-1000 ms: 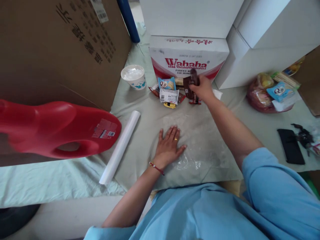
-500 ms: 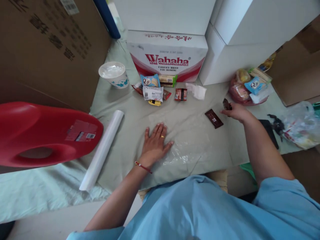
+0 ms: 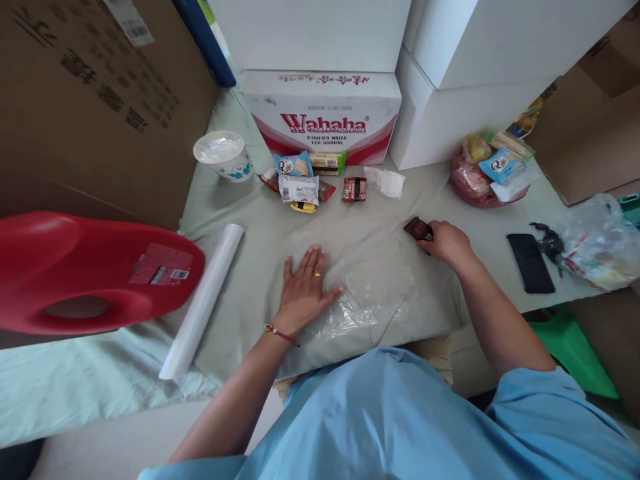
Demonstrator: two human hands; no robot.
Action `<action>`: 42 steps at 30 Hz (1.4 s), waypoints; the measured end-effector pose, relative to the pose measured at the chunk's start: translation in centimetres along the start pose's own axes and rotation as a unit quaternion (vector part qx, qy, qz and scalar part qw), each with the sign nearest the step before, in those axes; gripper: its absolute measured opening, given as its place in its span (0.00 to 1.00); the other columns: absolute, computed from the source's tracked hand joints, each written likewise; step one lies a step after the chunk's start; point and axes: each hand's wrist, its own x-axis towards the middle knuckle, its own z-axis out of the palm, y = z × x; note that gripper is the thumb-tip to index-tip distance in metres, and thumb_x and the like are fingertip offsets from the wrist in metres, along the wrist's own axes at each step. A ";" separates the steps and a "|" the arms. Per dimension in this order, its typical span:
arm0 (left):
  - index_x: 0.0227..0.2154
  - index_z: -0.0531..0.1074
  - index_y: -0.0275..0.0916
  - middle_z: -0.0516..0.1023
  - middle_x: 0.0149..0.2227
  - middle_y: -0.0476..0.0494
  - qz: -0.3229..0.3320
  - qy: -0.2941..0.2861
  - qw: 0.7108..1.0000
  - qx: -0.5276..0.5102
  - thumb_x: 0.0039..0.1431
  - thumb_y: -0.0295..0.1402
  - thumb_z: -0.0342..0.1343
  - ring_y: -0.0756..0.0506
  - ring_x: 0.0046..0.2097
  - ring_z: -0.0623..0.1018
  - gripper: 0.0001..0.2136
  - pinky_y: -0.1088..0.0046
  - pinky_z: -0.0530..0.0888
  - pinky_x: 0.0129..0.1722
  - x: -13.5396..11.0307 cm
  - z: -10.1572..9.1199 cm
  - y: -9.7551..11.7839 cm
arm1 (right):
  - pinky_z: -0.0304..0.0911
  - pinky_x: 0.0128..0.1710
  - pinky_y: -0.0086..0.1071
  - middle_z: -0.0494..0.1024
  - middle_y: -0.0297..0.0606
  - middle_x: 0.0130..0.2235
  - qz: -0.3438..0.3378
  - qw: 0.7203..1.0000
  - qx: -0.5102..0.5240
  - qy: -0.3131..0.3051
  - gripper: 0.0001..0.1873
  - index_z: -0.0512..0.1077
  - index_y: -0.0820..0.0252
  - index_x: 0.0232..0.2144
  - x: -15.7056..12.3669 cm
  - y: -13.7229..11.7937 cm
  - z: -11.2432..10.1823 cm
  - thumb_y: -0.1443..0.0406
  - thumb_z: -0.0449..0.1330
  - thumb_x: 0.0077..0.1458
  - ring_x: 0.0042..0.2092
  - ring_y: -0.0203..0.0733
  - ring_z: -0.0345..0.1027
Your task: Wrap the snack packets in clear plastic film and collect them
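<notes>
My left hand point(image 3: 303, 291) lies flat on the table cover, fingers spread, beside a thin clear plastic sheet or bag point(image 3: 370, 300). My right hand point(image 3: 450, 244) has its fingers closed on a dark brown wrapped snack point(image 3: 418, 229) at the table's right side. The snack's near end is covered by the thumb and fingers. Whether a second brown snack is inside the hand, I cannot tell. Farther back lie a red-brown snack packet point(image 3: 355, 189), a white packet point(image 3: 384, 181) and a pile of wrapped snacks point(image 3: 299, 189).
A white roll point(image 3: 203, 300) and a red plastic jug point(image 3: 115, 267) are at left. A paper cup point(image 3: 223, 157) stands behind. The Wahaha carton point(image 3: 325, 107) and white boxes line the back. A red bowl of snacks point(image 3: 463, 181), a black phone point(image 3: 531, 263) and a plastic bag point(image 3: 600, 243) are at right.
My right hand has moved left from near the bowl to where a brown snack lay on the table, and its fingers now cover part of it. My left hand stays flat.
</notes>
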 end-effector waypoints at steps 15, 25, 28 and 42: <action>0.76 0.44 0.32 0.47 0.77 0.28 -0.016 -0.015 1.000 0.009 0.68 0.63 0.43 0.31 0.77 0.51 0.46 0.33 0.38 0.73 -0.3 0.2 0.5 | 0.66 0.42 0.36 0.77 0.47 0.52 -0.297 0.953 0.044 -0.052 0.21 0.73 0.59 0.55 -6.7 -12.7 -3.0 0.59 0.63 0.61 0.45 0.50 0.77; 0.76 0.44 0.33 0.46 0.78 0.29 -0.011 -0.020 1.000 0.007 0.67 0.63 0.44 0.30 0.78 0.50 0.47 0.34 0.38 0.73 -0.4 0.2 0.3 | 0.69 0.41 0.37 0.76 0.48 0.55 -0.345 0.935 -0.055 -0.069 0.19 0.72 0.60 0.55 -6.2 -15.4 -2.1 0.62 0.61 0.63 0.46 0.51 0.78; 0.77 0.44 0.35 0.46 0.78 0.29 -0.012 -0.024 1.000 0.010 0.67 0.63 0.45 0.30 0.78 0.49 0.47 0.34 0.39 0.73 -0.4 0.0 0.4 | 0.70 0.43 0.37 0.76 0.50 0.56 -0.345 0.934 -0.055 -0.068 0.20 0.72 0.61 0.55 -6.3 -16.1 -2.2 0.60 0.62 0.63 0.48 0.51 0.78; 0.77 0.43 0.34 0.48 0.77 0.27 0.005 0.008 1.000 -0.025 0.68 0.58 0.50 0.30 0.77 0.52 0.46 0.35 0.41 0.74 -0.8 0.1 0.0 | 0.70 0.47 0.37 0.75 0.50 0.57 -0.399 0.913 -0.017 -0.087 0.20 0.72 0.60 0.56 -5.8 -15.0 -2.2 0.65 0.62 0.62 0.52 0.53 0.76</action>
